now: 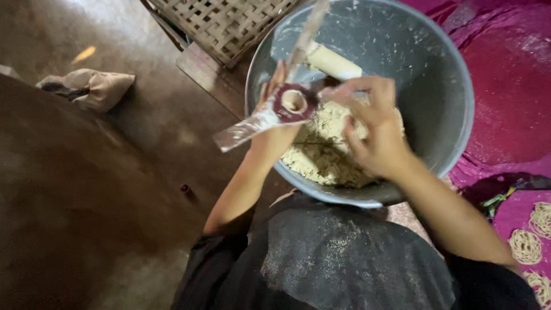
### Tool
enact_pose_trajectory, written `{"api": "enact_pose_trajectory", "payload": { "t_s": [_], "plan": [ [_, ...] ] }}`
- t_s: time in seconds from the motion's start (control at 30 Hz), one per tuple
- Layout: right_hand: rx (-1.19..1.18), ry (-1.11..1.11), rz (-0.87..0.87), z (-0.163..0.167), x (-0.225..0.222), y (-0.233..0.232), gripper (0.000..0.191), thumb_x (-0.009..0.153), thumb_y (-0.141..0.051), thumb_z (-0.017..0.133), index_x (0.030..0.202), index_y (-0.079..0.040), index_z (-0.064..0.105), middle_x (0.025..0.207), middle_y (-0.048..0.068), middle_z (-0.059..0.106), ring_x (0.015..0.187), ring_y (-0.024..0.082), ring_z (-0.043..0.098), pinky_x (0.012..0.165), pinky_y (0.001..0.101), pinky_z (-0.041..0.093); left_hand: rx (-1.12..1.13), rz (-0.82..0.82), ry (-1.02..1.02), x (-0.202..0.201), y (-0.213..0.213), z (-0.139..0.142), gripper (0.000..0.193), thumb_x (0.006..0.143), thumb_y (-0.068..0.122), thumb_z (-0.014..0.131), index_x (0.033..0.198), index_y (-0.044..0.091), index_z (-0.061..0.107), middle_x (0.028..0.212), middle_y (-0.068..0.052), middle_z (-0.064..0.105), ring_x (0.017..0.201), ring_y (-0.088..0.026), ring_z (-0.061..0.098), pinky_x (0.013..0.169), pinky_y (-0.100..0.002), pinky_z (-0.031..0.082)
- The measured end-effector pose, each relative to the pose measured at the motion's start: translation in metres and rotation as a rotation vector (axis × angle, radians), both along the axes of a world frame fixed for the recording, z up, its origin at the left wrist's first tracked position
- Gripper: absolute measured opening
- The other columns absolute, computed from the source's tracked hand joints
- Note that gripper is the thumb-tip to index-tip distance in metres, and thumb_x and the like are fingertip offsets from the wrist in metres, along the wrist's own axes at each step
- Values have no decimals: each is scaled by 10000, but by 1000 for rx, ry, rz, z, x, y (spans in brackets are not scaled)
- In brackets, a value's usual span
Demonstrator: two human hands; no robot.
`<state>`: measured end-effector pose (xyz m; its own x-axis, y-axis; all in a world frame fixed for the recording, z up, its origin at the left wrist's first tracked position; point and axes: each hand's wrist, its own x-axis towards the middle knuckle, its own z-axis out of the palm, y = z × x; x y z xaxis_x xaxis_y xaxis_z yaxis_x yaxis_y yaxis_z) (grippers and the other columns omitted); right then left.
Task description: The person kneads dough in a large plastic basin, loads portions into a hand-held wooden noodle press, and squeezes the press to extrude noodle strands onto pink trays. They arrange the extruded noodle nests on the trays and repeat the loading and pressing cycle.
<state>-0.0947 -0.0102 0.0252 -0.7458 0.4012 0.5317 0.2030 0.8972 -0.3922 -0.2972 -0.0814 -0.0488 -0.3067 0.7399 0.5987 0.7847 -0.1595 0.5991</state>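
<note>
We note first what cannot be read. The far end of the press tool [285, 103] is blurred and runs out of the top edge, so its full length is unknown. The left hand [274, 123] lies mostly behind the tool; we see only fingertips at its round maroon head, and its grip is closed on that tool. The far rim of the grey basin [442, 74] is cut off at the top, and the woven basket [221, 23] at far left is only partly in view.

No package is legible. The maroon disc on the tool has a pale round hole at its centre; any marking on it is too small to make out. A crumpled cloth bag [92, 87], pale tan, lies on the brown floor [86, 201] at far left, well apart from the basin.

The right hand [376, 129] reaches in from the near right, forearm angled up to the left, fingers curled and pinched at the tool's head, touching it; we cannot tell whether it grips anything else. Under both hands, inside the basin, sits crumbly pale dough [321, 155], with a pale rolled piece [333, 62] at the far side. Coiled noodle rounds [525, 247] lie on magenta cloth [505, 103] at near right.
</note>
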Motion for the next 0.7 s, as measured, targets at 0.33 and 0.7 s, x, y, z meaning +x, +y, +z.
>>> {"api": "enact_pose_trajectory", "payload": {
  "t_s": [0.33,0.7],
  "plan": [
    [-68,-891,2,-105,71,62,386,820,-191,615,1180,-53,589,1095,181,662,1054,364,672,877,461,561,161,29,-300,6,-17,-19,507,945,64,795,1403,27,579,1521,-157,576,1354,-329,602,1144,-393,496],
    [59,-919,-185,-95,39,67,231,924,-135,542,1106,-30,636,968,210,714,867,384,719,742,489,589,222,63,-277,13,-5,-19,597,875,122,876,1379,30,569,1524,-170,545,1354,-329,624,1124,-408,535]
  ]
}}
